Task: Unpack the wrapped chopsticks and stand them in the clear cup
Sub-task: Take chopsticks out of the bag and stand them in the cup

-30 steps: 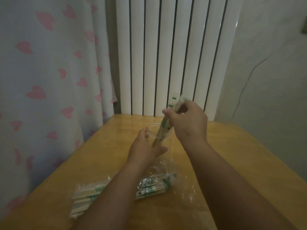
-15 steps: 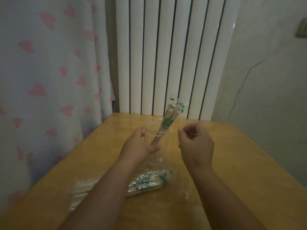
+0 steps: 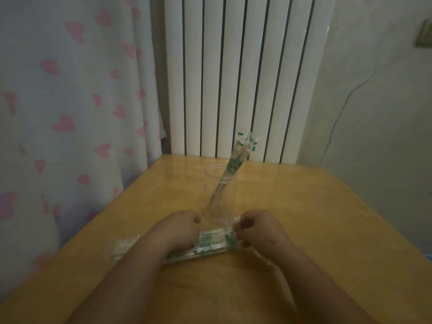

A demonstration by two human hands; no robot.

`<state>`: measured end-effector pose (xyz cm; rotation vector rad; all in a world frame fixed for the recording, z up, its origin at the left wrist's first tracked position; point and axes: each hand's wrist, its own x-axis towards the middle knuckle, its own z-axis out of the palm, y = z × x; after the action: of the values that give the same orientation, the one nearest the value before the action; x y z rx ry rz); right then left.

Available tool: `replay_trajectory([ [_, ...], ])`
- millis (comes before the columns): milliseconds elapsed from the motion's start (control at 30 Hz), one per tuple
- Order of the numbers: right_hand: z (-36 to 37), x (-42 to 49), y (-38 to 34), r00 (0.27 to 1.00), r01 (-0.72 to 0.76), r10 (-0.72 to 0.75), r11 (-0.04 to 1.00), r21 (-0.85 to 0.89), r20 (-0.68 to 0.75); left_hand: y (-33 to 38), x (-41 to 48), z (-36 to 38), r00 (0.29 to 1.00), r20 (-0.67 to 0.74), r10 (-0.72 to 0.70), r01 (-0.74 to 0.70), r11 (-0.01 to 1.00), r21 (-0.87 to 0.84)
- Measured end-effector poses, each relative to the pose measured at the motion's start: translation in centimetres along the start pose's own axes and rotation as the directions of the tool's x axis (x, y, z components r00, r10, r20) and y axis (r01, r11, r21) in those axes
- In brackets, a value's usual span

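Both hands have dropped from the clear cup (image 3: 221,190) to the tabletop (image 3: 304,218): left hand (image 3: 177,230) and right hand (image 3: 259,232) pinch the slippery plastic pack of chopsticks (image 3: 214,242), light and stiff, best gripped at its ends.

This looks like a room in a home, dimly lit. A wooden table (image 3: 315,218) with a glossy yellow-brown top stands pushed into a corner. Behind it is a tall white radiator (image 3: 233,78) made of vertical columns, of the kind used for heating a living room or a bedroom. On the left hangs a light curtain (image 3: 70,101) printed with pink hearts, a domestic and personal choice of fabric. On the right is a plain painted wall (image 3: 374,113) with a thin crack running down it, and at the upper edge a small wall plate (image 3: 424,33), maybe a switch, but it is too blurred to tell
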<state>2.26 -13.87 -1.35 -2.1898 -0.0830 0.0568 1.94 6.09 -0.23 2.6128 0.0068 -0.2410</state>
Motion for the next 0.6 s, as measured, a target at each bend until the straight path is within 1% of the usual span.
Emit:
replay_trajectory([
  [67,-0.1,-0.4,0.0,0.998,0.042,-0.037,0.995,-0.091,0.058,-0.1,-0.2,0.1,1.0,-0.015,0.01,-0.009,0.998,0.056],
  [133,-0.3,-0.9,-0.2,0.994,0.068,-0.052,0.985,-0.157,0.099,-0.1,-0.3,0.1,0.999,-0.033,0.033,-0.031,0.998,0.059],
  [200,-0.5,-1.2,-0.3,0.989,0.102,-0.079,0.977,-0.186,0.126,0.0,-0.4,0.2,0.997,-0.007,0.071,-0.07,0.996,0.049],
  [300,0.0,-1.8,-0.1,0.986,0.14,-0.121,0.974,-0.177,0.114,-0.1,-0.8,0.6,0.993,-0.001,0.119,-0.119,0.992,0.044],
  [400,0.6,-2.0,0.5,0.984,0.17,-0.152,0.962,-0.216,0.095,-0.5,-0.6,1.3,0.987,-0.08,0.137,-0.133,0.99,0.056],
  [500,0.7,-2.1,0.1,0.974,0.203,-0.148,0.91,-0.362,0.173,-0.4,-0.4,1.7,0.975,-0.151,0.163,-0.148,0.983,0.106],
  [600,0.9,-2.1,-0.7,0.958,0.265,-0.173,0.834,-0.484,0.227,-0.2,-0.5,1.8,0.966,-0.172,0.195,-0.168,0.973,0.159],
])
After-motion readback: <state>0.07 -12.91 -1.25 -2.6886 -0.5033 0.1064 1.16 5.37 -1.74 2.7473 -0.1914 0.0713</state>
